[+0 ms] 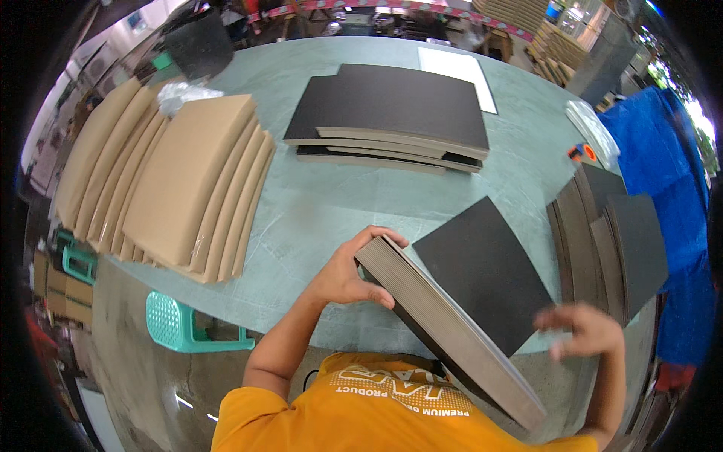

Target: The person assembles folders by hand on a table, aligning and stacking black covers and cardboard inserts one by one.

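The left grip pinches the upper end of a thick board stack, which slants rightward below it. The right grip, blurred and loosely spread, is beside a black board lying between both grips.

Soft even light, overexposed daylight far right, blurred right fingers, bent edges, black corners

We see the right hand blurred, while the stack of boards hides part of the left hand. The lower edge crops the orange shirt; we lose part of the green stool beneath the table.
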{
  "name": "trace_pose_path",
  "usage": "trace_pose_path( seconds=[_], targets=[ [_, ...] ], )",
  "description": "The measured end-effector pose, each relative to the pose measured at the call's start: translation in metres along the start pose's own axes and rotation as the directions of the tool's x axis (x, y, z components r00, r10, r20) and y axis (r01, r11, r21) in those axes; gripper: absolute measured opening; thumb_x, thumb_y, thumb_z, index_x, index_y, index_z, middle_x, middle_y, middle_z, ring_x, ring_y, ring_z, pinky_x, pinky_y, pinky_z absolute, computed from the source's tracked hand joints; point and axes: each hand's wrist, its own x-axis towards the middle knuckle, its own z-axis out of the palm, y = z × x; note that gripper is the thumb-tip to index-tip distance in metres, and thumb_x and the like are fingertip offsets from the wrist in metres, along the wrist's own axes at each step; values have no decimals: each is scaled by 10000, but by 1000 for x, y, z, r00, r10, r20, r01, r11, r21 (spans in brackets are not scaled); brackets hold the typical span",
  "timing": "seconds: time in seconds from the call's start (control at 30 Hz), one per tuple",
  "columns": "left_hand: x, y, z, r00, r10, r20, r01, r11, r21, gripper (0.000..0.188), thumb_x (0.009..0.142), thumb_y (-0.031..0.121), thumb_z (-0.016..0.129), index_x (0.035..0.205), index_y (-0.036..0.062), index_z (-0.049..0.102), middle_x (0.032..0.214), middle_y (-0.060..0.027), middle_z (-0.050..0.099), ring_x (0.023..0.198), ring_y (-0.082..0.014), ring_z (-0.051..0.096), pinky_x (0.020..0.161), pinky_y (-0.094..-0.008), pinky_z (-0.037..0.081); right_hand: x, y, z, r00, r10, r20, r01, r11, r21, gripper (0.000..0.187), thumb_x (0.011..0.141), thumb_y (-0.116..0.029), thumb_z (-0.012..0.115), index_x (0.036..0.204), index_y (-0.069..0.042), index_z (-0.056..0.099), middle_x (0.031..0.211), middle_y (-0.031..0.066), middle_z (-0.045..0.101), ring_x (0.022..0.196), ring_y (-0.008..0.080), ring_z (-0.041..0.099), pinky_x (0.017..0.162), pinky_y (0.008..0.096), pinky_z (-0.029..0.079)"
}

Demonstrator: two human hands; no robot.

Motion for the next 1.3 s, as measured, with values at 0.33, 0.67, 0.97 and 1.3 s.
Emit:
trace_pose_path(
  seconds=[0.33,0.67,0.97,1.3],
  targets=[
    [18,-30,4,997,-77,32,79,996,-47,793,408,95,885,1068,70,446,1012,-65,554,962,-161,533,824,-322,459,-38,82,263,252,521,-815,582,591,558,935,439,-236,877,1213,36,428,1102,103,520,1046,228,486,933,333,347],
    [-26,-117,-18,938,-151,311,19,921,390,768,560,113,829,1209,35,427,1199,-110,506,1128,-254,467,950,-376,378,68,147,354,79,618,-782,201,758,620,941,484,-310,875,1216,23,385,1160,128,452,1083,253,439,933,375,357],
    [21,-38,-91,935,-350,-53,354,924,147,796,733,350,694,1307,-44,307,1267,-190,438,1172,-278,418,996,-364,312,102,39,90,263,400,-878,258,848,464,640,806,-402,598,1120,132,438,1029,186,572,924,246,562,830,345,422],
    [189,-32,-297,858,-102,-503,290,906,310,720,758,439,660,1196,-98,464,1000,-211,603,915,-230,592,788,-309,462,318,-105,-182,736,140,-663,392,710,585,744,738,-525,626,1052,144,538,980,243,596,857,297,608,773,327,469]
  ],
)
